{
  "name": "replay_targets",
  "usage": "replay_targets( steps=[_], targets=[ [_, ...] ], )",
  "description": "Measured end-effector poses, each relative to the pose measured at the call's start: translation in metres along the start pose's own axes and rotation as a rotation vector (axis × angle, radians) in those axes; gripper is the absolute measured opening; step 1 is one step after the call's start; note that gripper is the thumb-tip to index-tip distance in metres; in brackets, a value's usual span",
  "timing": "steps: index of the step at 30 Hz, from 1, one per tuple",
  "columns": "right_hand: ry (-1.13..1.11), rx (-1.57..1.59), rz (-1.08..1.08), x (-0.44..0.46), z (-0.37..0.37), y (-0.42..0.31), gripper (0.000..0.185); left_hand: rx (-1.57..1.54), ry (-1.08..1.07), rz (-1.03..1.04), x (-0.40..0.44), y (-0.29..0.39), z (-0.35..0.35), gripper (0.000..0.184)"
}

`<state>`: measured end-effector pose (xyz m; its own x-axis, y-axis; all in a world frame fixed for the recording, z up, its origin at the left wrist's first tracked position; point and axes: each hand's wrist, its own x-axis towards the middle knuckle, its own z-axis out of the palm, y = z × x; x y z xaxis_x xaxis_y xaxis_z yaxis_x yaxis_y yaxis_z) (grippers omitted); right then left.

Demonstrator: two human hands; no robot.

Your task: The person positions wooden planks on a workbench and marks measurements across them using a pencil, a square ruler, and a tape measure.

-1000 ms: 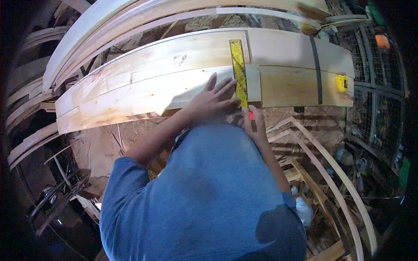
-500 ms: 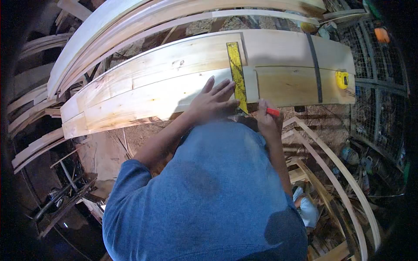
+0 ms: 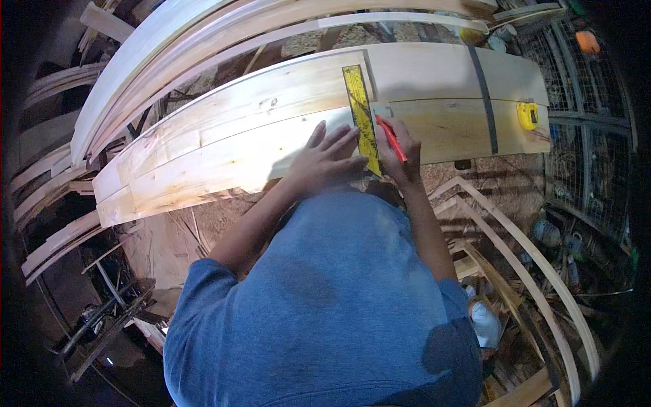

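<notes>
pale boards (image 3: 224,146) carry a dark strip (image 3: 483,102) and tape measure (image 3: 527,116) toward the right. left hand (image 3: 327,154) spreads open against the yellow ruler (image 3: 359,108) across them; right hand (image 3: 407,144), gripping a red pencil (image 3: 393,140), has moved up beside it.

Wire mesh (image 3: 569,74) stands right of the debris-strewn floor (image 3: 508,183), bright light falling mid-scene.
</notes>
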<state>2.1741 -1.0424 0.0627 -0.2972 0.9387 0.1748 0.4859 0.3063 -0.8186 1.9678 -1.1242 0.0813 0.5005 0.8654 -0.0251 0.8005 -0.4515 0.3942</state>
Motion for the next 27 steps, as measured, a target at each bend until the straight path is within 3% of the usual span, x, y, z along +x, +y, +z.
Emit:
replay_targets(
  steps=[3, 6, 9, 12, 15, 18, 24, 27],
  targets=[
    [0.035, -0.029, -0.061, 0.004, 0.007, 0.003, 0.022, 0.019, -0.002, 0.002, 0.000, -0.005, 0.009, 0.075],
    [0.063, -0.017, -0.140, 0.007, 0.009, 0.002, 0.021, -0.021, 0.023, 0.005, 0.001, -0.001, 0.001, 0.053],
    [0.068, 0.001, -0.116, 0.008, 0.011, -0.001, 0.021, -0.010, 0.005, 0.000, 0.000, -0.001, 0.002, 0.051],
    [0.023, -0.039, -0.045, 0.016, 0.010, -0.002, 0.020, 0.041, -0.018, 0.011, -0.001, -0.006, 0.010, 0.078],
    [0.029, -0.009, -0.055, 0.019, 0.009, -0.003, 0.020, 0.035, 0.026, 0.022, -0.003, -0.007, 0.013, 0.081],
    [0.002, -0.062, -0.110, 0.010, 0.002, -0.003, 0.018, 0.054, 0.004, 0.033, -0.001, -0.005, 0.004, 0.053],
    [0.026, -0.055, -0.180, 0.019, 0.003, -0.009, 0.015, -0.002, 0.024, 0.023, -0.003, -0.002, 0.001, 0.061],
    [-0.035, -0.126, -0.062, 0.007, -0.001, -0.003, 0.016, -0.028, 0.045, 0.026, -0.003, -0.002, 0.001, 0.061]
  ],
)
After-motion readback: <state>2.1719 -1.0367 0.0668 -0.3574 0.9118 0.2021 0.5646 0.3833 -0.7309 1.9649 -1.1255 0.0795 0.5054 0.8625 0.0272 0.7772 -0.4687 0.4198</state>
